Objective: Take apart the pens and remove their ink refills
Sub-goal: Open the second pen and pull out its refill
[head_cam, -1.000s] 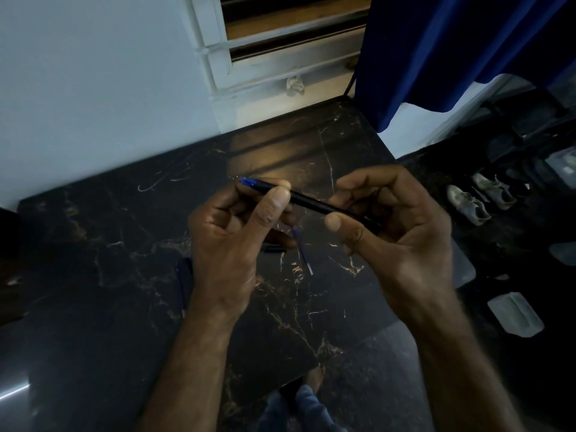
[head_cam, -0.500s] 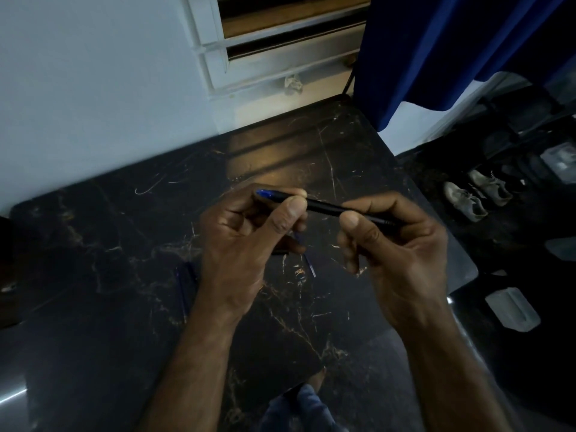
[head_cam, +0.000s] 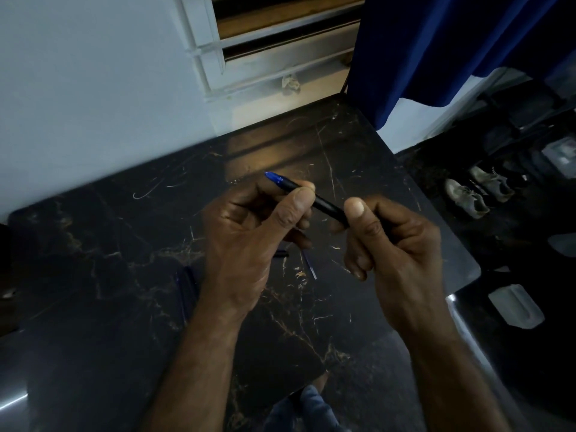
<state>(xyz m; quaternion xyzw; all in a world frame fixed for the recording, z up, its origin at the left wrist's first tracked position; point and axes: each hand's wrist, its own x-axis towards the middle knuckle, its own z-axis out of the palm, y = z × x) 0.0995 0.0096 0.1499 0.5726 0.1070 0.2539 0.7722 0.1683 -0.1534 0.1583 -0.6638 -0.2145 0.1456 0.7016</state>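
Observation:
A black pen with a blue end is held above the dark marble table, slanting from upper left to lower right. My left hand pinches the pen near the blue end between thumb and fingers. My right hand grips the other end, which is hidden in the fist. On the table below the hands lie a thin blue refill, a small black pen part, and a blue pen piece beside my left wrist.
A white wall and a window frame stand behind the table. A blue curtain hangs at the upper right. Shoes and a pale plastic container lie on the dark floor to the right of the table's edge.
Both hands have shifted slightly right and up with the pen. My right thumb now presses on top of the barrel, closer to my left thumb.

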